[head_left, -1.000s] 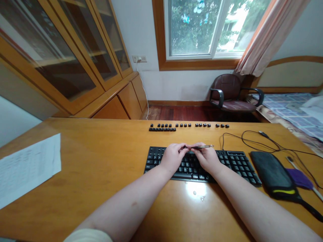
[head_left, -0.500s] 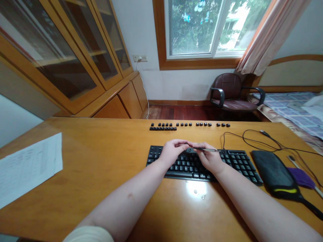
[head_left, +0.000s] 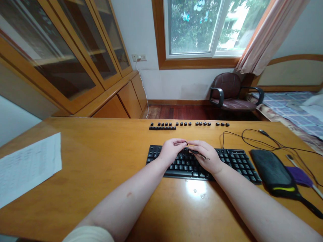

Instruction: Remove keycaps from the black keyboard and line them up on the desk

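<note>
A black keyboard (head_left: 183, 174) lies on the desk beneath both hands, and some sockets in its upper rows have no caps. My left hand (head_left: 171, 150) is over its upper left part, thumb and fingers pinched on a small black keycap (head_left: 187, 144) that is mostly hidden. Touching or nearly touching that keycap are the fingertips of my right hand (head_left: 207, 155). A slim, dark and metallic tool (head_left: 200, 154) is gripped in the right hand, its thin end pointing right; its exact kind is unclear. Beyond the keyboard, several loose keycaps (head_left: 163, 128) stand in two rows.
Right of the keyboard lie a black brush-like pad with a handle (head_left: 272, 171), a purple cloth-like piece (head_left: 299, 176) and a looped cable (head_left: 254, 138). Printed paper (head_left: 30, 164) rests at the left. Two small clear bits (head_left: 202, 196) are near the front.
In my right hand the slim tool has swung, its thin end now lower and nearer the palm. The right fingers have straightened toward the left fingertips. The left hand stays almost still.
</note>
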### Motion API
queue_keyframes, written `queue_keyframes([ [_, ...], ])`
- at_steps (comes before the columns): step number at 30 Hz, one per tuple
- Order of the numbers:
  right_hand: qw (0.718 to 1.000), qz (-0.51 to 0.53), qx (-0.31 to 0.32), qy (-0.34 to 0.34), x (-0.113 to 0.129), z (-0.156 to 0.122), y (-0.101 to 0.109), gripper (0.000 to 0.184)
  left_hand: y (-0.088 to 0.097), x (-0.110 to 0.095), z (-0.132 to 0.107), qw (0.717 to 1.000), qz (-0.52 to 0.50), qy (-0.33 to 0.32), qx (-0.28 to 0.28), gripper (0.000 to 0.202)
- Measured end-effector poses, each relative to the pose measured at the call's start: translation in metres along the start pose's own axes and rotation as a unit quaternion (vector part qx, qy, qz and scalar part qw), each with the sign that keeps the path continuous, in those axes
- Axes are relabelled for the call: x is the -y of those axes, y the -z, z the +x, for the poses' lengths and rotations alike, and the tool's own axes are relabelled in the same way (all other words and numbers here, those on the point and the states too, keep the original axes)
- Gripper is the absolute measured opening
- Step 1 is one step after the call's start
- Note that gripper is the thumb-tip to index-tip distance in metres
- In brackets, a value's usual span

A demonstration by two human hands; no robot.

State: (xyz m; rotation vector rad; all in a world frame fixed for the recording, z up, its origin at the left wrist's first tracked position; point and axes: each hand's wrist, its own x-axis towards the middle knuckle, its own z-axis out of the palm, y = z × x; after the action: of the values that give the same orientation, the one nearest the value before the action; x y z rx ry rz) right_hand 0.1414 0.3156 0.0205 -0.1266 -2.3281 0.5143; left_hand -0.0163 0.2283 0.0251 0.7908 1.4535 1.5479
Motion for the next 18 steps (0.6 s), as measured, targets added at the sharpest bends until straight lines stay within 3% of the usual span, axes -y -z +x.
queue_keyframes([
  [4, 1.0, 0.014, 0.02, 0.006, 0.0009, 0.0013, 0.0001, 0.024, -0.0017, -0.0016, -0.0032, 0.995, 0.094, -0.027, -0.005, 0.018],
  [11, 0.999, 0.008, -0.003, -0.039, 0.0039, 0.0067, -0.0017, 0.015, -0.0014, -0.0017, -0.0065, 0.984, 0.168, -0.064, -0.017, 0.021],
  [14, 0.998, 0.002, 0.002, -0.059, 0.0029, 0.0078, -0.0013, 0.015, -0.0004, -0.0012, -0.005, 0.984, 0.15, -0.084, -0.042, 0.02],
  [18, 0.993, -0.009, -0.046, -0.109, -0.0004, 0.0066, -0.001, 0.017, 0.0036, -0.0068, -0.0003, 0.993, 0.037, -0.067, -0.088, 0.026],
])
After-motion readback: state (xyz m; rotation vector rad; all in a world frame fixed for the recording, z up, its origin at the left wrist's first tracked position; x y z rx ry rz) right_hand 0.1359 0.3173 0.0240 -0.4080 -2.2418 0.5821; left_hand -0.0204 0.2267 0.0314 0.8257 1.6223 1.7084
